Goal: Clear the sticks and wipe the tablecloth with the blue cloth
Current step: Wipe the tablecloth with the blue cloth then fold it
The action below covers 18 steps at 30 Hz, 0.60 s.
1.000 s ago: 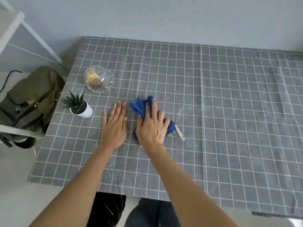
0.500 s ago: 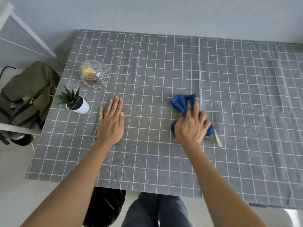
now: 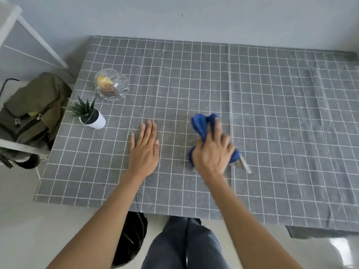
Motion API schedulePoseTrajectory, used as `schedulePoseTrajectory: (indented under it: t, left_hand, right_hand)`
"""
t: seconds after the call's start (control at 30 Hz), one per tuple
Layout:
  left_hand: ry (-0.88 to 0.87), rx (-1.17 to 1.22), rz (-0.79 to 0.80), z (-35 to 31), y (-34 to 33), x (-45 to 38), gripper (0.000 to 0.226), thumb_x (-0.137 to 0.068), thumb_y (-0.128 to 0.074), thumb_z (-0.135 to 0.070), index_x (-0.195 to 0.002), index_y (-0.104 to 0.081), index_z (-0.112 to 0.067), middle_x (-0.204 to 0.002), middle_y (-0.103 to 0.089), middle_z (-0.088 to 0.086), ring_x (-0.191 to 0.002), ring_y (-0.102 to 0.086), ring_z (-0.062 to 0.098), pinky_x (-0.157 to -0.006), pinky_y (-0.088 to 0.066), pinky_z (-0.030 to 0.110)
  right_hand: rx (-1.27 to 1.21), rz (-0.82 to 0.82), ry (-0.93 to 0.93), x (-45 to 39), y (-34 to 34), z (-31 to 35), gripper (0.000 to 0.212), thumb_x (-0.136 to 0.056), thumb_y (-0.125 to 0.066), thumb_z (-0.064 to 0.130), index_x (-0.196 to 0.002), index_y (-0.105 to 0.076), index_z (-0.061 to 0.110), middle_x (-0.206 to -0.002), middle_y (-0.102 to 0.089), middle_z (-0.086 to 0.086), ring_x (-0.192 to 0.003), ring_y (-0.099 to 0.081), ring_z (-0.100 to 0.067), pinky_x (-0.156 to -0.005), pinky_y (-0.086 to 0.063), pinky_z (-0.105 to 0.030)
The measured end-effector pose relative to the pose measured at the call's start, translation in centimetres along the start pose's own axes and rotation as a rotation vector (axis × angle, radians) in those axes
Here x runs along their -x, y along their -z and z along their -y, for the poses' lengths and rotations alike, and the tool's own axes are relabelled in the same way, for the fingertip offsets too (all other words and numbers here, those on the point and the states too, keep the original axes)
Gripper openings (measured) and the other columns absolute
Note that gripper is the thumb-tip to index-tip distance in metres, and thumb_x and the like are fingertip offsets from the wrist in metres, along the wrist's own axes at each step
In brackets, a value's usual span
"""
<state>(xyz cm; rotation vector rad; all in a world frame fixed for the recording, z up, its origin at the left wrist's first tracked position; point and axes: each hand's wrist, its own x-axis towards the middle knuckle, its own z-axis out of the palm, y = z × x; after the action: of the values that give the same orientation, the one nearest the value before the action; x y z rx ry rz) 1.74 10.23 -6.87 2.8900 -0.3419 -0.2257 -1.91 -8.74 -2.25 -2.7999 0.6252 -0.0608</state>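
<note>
The right hand (image 3: 212, 152) presses down on the bunched blue cloth (image 3: 203, 126), fingers curled over it; the cloth's long axis runs from near to far across the tablecloth (image 3: 272, 113) on the worktop. The left hand (image 3: 144, 150) lies flat beside it, fingers extended, holding nothing. Farther left stand a potted plant (image 3: 90, 117) and a glass bowl (image 3: 112, 87).

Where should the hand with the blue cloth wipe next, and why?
Probably sweep right: the right hand presses the crumpled blue cloth mid-table, and the grey checked tablecloth beyond looks streaky. The left hand lies flat, steadying the fabric.
</note>
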Motion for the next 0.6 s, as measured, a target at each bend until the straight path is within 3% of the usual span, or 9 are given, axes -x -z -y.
schedulePoseTrajectory:
  t: [0.1,0.2,0.27,0.4,0.6]
  left_hand:
    - [0.032,-0.029,-0.051,0.0,-0.6,1.4,0.055,-0.099,-0.006,-0.036,-0.152,0.000,-0.020,-0.159,0.004,-0.001,-0.146,0.009,0.014,-0.119,0.004,0.046]
    - [0.054,-0.031,-0.070,0.3,-0.5,1.6,0.055,-0.099,-0.008,-0.037,-0.152,-0.004,-0.022,-0.159,-0.002,-0.003,-0.147,0.004,0.012,-0.119,0.000,0.045]
    - [0.053,-0.037,-0.075,0.1,-0.4,1.5,0.055,-0.099,-0.006,-0.037,-0.152,-0.005,-0.023,-0.159,-0.002,-0.003,-0.147,0.003,0.012,-0.119,0.000,0.044]
    - [0.055,-0.042,-0.060,0.0,-0.3,1.6,0.055,-0.098,-0.003,-0.038,-0.152,0.000,-0.025,-0.160,0.001,-0.004,-0.147,0.005,0.012,-0.119,0.003,0.044]
    - [0.065,-0.042,-0.034,0.0,-0.3,1.5,0.056,-0.096,0.000,-0.040,-0.151,0.006,-0.027,-0.159,0.007,-0.005,-0.146,0.010,0.012,-0.119,0.006,0.045]
  right_hand:
    - [-0.056,0.112,0.099,3.6,-2.3,3.2,0.066,-0.088,-0.042,0.031,-0.150,-0.022,0.018,-0.157,-0.013,0.010,-0.107,-0.039,-0.019,-0.092,-0.033,-0.039]
    - [-0.044,0.158,0.117,4.3,-3.9,2.7,0.069,-0.085,-0.037,0.031,-0.150,-0.022,0.015,-0.160,-0.002,0.005,-0.143,-0.013,-0.022,-0.112,-0.007,-0.046]
    - [-0.019,0.168,0.153,4.1,-4.0,2.1,0.068,-0.085,-0.036,0.030,-0.150,-0.022,0.016,-0.160,0.000,0.005,-0.146,-0.001,-0.020,-0.115,0.003,-0.046]
    - [-0.011,0.144,0.067,4.1,-3.5,0.2,0.067,-0.086,-0.043,0.028,-0.149,-0.026,0.017,-0.160,-0.005,0.006,-0.143,-0.011,-0.021,-0.111,-0.008,-0.046]
    - [0.079,0.118,-0.049,3.5,-2.0,-6.6,0.069,-0.088,-0.040,0.033,-0.152,-0.016,0.022,-0.160,0.008,0.006,-0.146,0.004,-0.021,-0.116,0.003,-0.049]
